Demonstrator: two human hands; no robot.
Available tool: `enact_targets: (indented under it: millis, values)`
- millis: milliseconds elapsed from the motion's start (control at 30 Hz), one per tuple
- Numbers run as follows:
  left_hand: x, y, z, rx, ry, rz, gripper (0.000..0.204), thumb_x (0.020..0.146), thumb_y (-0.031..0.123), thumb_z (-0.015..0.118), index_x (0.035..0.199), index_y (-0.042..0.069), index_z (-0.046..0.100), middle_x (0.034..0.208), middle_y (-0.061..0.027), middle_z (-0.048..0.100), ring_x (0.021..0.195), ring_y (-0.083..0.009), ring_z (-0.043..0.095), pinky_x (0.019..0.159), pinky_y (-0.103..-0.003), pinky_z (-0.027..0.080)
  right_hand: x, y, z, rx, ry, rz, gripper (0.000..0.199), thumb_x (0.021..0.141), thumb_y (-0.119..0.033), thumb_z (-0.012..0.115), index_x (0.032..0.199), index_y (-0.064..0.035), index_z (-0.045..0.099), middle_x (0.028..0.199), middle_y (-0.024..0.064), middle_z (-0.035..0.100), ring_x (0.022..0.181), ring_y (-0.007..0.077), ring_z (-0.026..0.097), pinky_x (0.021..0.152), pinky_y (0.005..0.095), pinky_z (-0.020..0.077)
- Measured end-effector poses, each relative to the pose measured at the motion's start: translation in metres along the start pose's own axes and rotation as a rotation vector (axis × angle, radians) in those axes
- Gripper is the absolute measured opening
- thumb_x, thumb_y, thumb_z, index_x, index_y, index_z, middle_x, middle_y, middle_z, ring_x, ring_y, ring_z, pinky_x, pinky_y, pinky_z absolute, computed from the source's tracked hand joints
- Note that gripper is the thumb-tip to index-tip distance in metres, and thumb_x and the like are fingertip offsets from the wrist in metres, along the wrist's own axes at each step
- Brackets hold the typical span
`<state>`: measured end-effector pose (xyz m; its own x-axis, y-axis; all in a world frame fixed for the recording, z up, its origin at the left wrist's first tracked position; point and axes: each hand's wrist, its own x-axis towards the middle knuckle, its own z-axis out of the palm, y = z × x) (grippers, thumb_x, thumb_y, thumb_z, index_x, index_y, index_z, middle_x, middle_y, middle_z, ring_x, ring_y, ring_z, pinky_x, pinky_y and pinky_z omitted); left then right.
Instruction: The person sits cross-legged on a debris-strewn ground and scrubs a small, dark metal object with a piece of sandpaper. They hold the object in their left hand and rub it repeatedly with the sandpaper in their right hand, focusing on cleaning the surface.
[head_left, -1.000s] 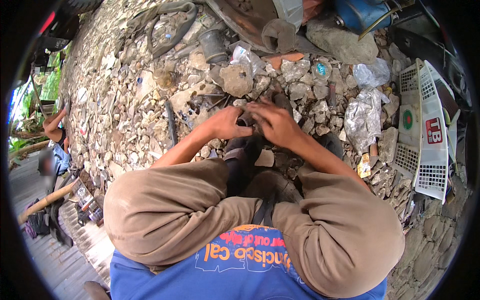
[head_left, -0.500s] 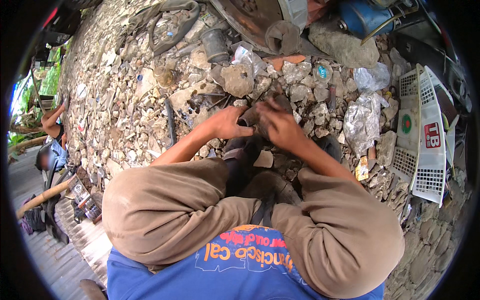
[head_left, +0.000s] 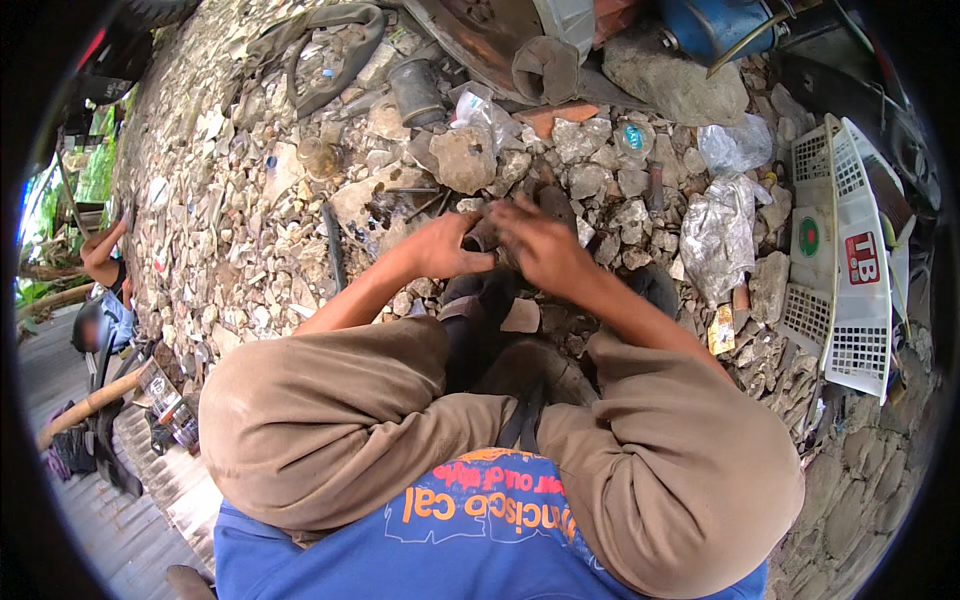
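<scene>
Between my knees, my left hand (head_left: 448,246) is closed round a short dark hollow cylinder (head_left: 482,238), its thumb below and fingers above the open end. Close against it on the right, my right hand (head_left: 540,250) curls over the cylinder's far side. Its fingertips are partly smeared by motion, and what they pinch is hidden. Just beyond that hand another dark rounded piece (head_left: 556,204) lies on the stones. Thin dark rods (head_left: 425,200) rest on a stained flat stone to the left of the hands.
Broken stones cover the ground. A dark bar (head_left: 334,245) lies at left, and a rusty can (head_left: 416,92) and a rubber loop (head_left: 345,75) farther off. Crumpled plastic (head_left: 718,240) and a white crate (head_left: 860,320) are at right. Another person (head_left: 108,300) sits far left.
The whole view has shifted slightly. My right fingers have moved a little over the cylinder, blurred in both frames. My left hand keeps its grip.
</scene>
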<state>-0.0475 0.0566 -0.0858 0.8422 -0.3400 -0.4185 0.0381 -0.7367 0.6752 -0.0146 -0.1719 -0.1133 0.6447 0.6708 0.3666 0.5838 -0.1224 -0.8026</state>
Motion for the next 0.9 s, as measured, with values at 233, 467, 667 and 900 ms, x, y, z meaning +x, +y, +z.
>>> enact_targets:
  millis: [233, 467, 667, 900]
  values:
    - [-0.002, 0.008, 0.0, 0.019, 0.048, 0.009, 0.06, 0.073, 0.041, 0.075, 0.105, -0.009, 0.066, 0.092, -0.0319, 0.068, 0.09, -0.0444, 0.069, 0.081, -0.049, 0.053, 0.003, 0.009, -0.003, -0.057, -0.045, 0.077, 0.031, 0.097, -0.003, 0.06, 0.127, 0.0037, 0.064, 0.134, 0.0213, 0.065, 0.128, 0.0367, 0.06, 0.117, 0.048, 0.0398]
    - [0.0, -0.001, 0.007, -0.014, 0.091, 0.061, 0.067, 0.072, 0.042, 0.075, 0.113, -0.01, 0.064, 0.092, -0.032, 0.069, 0.093, -0.0447, 0.068, 0.085, -0.048, 0.053, -0.003, 0.021, 0.009, -0.024, 0.036, 0.055, 0.032, 0.097, -0.006, 0.061, 0.128, 0.0003, 0.063, 0.132, 0.0194, 0.065, 0.126, 0.0375, 0.06, 0.111, 0.0438, 0.0474]
    - [-0.002, 0.005, 0.002, -0.001, 0.044, 0.027, 0.07, 0.072, 0.041, 0.075, 0.118, -0.01, 0.062, 0.097, -0.0327, 0.069, 0.097, -0.0454, 0.068, 0.088, -0.048, 0.053, 0.003, 0.012, 0.005, 0.063, 0.018, 0.057, 0.029, 0.098, -0.008, 0.063, 0.126, -0.0031, 0.068, 0.126, 0.0188, 0.068, 0.12, 0.0357, 0.065, 0.11, 0.0435, 0.0478]
    - [0.002, 0.006, -0.001, -0.057, -0.001, 0.018, 0.07, 0.072, 0.04, 0.075, 0.119, -0.01, 0.062, 0.101, -0.0328, 0.07, 0.094, -0.0435, 0.069, 0.086, -0.047, 0.053, 0.004, 0.029, -0.002, -0.148, 0.031, 0.102, 0.027, 0.098, -0.012, 0.064, 0.123, -0.004, 0.069, 0.125, 0.016, 0.07, 0.118, 0.0346, 0.065, 0.112, 0.0463, 0.0448]
